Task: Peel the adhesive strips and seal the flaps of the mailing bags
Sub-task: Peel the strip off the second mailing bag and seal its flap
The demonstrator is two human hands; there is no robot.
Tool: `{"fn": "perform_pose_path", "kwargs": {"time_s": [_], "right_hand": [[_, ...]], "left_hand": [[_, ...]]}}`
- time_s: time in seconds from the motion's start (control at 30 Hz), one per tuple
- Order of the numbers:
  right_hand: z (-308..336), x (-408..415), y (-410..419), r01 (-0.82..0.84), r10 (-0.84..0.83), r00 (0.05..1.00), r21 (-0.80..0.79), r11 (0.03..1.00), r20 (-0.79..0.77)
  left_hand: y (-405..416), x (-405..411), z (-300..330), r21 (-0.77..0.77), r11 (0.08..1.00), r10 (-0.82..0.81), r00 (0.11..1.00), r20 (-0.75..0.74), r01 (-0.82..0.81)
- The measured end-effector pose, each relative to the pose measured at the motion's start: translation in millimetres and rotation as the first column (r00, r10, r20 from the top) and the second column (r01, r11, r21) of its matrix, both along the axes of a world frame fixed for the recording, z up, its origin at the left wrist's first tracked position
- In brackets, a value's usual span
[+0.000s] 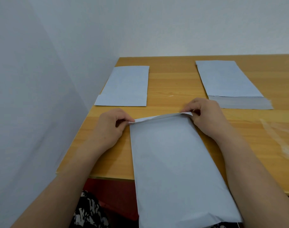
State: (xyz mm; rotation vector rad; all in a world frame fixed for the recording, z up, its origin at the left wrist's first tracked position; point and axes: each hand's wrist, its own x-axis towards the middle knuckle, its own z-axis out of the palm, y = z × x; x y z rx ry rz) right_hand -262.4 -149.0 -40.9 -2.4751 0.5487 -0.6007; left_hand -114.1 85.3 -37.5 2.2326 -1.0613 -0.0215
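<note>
A grey mailing bag (176, 162) lies lengthwise in front of me, its near end hanging over the table's front edge. Its flap (161, 116) at the far end is folded toward me and stands slightly raised. My left hand (110, 127) pinches the flap's left corner. My right hand (207, 114) pinches the right corner. A clear peeled strip (278, 137) lies on the table to the right.
A single flat mailing bag (125, 86) lies at the back left. A stack of mailing bags (229, 81) with open flaps toward me sits at the back right. The wooden table (171, 83) stands in a corner, with white walls to the left and behind.
</note>
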Motion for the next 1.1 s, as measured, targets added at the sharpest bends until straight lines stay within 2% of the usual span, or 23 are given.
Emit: {"fn": "perform_pose_path", "kwargs": {"time_s": [0.13, 0.27, 0.47, 0.7, 0.83, 0.97, 1.03, 1.1], "right_hand": [[0.8, -0.9, -0.1, -0.002, 0.002, 1.0, -0.006, 1.0, -0.009], [3.1, -4.2, 0.6, 0.017, -0.015, 0.999, 0.035, 0.999, -0.042], [8.2, -8.4, 3.3, 0.02, -0.01, 0.998, 0.185, 0.983, -0.057], [4.6, -11.3, -2.0, -0.025, 0.039, 0.992, 0.118, 0.993, -0.118], [5.3, -11.3, -1.5, -0.045, 0.056, 0.991, 0.092, 0.995, -0.125], [5.0, -11.8, -0.6, -0.051, 0.061, 0.99, 0.077, 0.996, -0.124], [4.9, -11.5, 0.3, -0.048, 0.056, 0.991, 0.061, 0.997, -0.124], [4.8, -11.6, 1.4, -0.045, 0.051, 0.99, 0.048, 0.998, -0.131]], "left_hand": [[4.1, -2.5, 0.4, 0.013, 1.0, -0.028, 1.0, 0.0, 0.028], [3.0, -7.4, 3.5, -0.024, 1.0, 0.009, 0.996, -0.086, -0.011], [0.4, -6.9, 2.4, -0.021, 0.999, 0.041, 0.992, -0.119, -0.044], [2.0, -5.9, 4.6, 0.028, 0.999, 0.038, 0.992, -0.122, -0.035], [4.5, -8.4, 3.1, 0.058, 0.998, 0.021, 0.997, -0.074, -0.016], [-0.8, -12.0, 1.2, 0.125, 0.992, -0.022, 0.997, 0.068, 0.013], [-4.2, -16.5, 2.1, 0.109, 0.994, -0.001, 0.996, 0.088, -0.008], [-5.3, -23.8, -0.6, 0.177, 0.984, -0.013, 0.996, 0.087, -0.002]]}}
